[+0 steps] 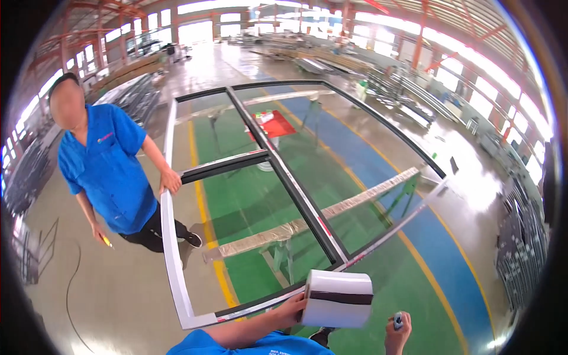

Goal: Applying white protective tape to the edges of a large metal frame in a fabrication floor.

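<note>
Aluminium in long dark and white bars makes up the big window frame (278,171), lying flat across padded trestle rails (331,210) above the green and blue painted floor (248,201). It looks stiff but awkward and fairly heavy, best gripped along its outer bars, as a co-worker in a blue shirt (106,165) does with one hand (170,182) on the far white edge.

Next in size is the wide white roll of film with a dark band (338,299), held just off the near corner of the frame. It looks light and smooth, likely slippery on its face, so the end or core is the safer hold. The left hand (293,309) grasps it there, fingers wrapped against its left end.

Smallest, a small blue marker-like tool (398,320) sits in the right hand (397,334), fingers clenched round it, low beside the roll.
</note>
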Tool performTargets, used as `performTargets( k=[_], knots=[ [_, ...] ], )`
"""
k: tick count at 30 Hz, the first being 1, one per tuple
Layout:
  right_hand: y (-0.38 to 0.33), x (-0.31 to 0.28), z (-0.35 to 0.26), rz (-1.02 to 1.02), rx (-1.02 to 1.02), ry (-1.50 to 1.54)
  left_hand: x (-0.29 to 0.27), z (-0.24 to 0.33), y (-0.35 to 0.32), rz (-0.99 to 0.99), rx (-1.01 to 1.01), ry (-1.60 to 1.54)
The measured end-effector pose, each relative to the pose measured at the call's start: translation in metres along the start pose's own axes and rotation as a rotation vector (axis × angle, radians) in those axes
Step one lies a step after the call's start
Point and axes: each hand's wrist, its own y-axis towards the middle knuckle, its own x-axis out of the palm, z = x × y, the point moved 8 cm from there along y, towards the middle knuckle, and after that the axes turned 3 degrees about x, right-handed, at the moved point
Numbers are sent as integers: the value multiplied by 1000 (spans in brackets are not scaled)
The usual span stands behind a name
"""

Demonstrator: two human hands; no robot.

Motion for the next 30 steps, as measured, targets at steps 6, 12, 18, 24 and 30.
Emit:
performTargets(
  k=[6,12,18,24,30],
  knots=[
    [127,75,-107,-691,-320,653,-11,-27,33,237,264,-71],
    [150,141,-95,-1383,-136,835,28,-47,31,94,406,-510],
    [141,184,-162,-1456,-367,665,36,-48,-4,420,645,-632],
    [109,241,-218,-1611,68,617,18,-26,-45,500,698,-615],
    [65,288,-272,-1859,22,779,-25,-41,-106,1018,733,-486]
  ],
)
